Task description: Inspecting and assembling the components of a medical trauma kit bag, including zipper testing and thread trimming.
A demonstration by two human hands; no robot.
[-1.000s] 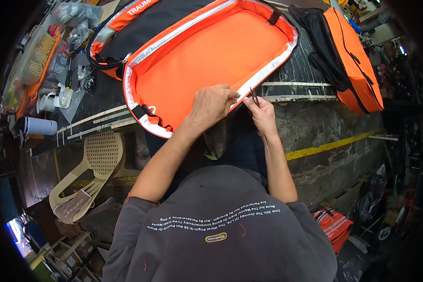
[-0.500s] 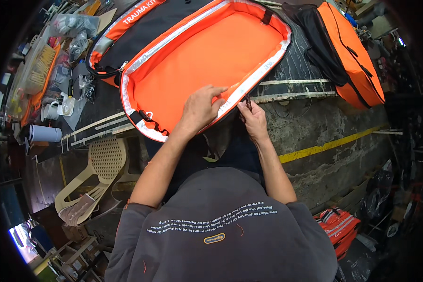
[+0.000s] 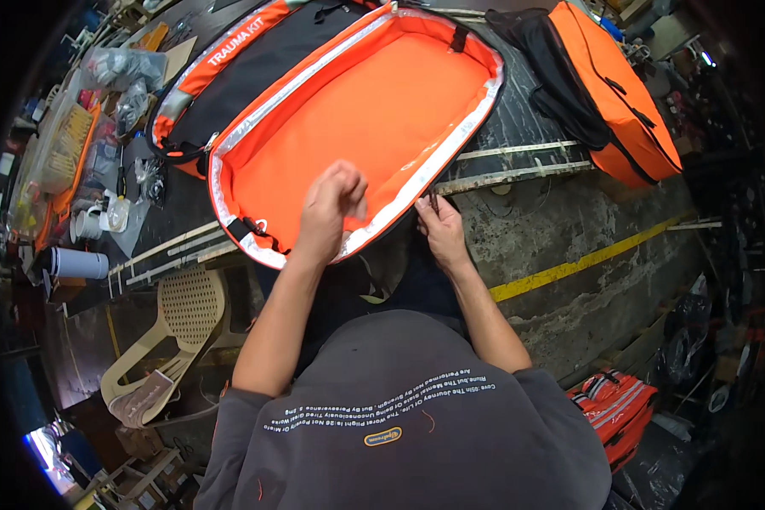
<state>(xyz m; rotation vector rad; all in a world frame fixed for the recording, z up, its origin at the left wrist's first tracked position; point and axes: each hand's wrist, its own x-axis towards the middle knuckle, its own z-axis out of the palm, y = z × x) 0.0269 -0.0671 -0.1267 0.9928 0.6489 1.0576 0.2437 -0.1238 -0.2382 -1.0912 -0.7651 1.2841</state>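
Orange padded fabric, the open bag shell (image 3: 361, 110) looks soft, light and floppy to us; its grey reflective rim (image 3: 416, 183) gives the firmest hold. It lies on the dark workbench (image 3: 518, 127), at twelve o'clock from both hands. Our left hand (image 3: 331, 208) is bunched, pinching the rim; our right hand (image 3: 440, 225) pinches a thin dark tool (image 3: 433, 200) at the edge.

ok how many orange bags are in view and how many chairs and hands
Orange bags: 3 – the open bag on the table, the closed bag at upper right, the striped bag on the floor
Plastic chairs: 1 – beige chair
Hands: 2 – left hand, right hand
Total: 6
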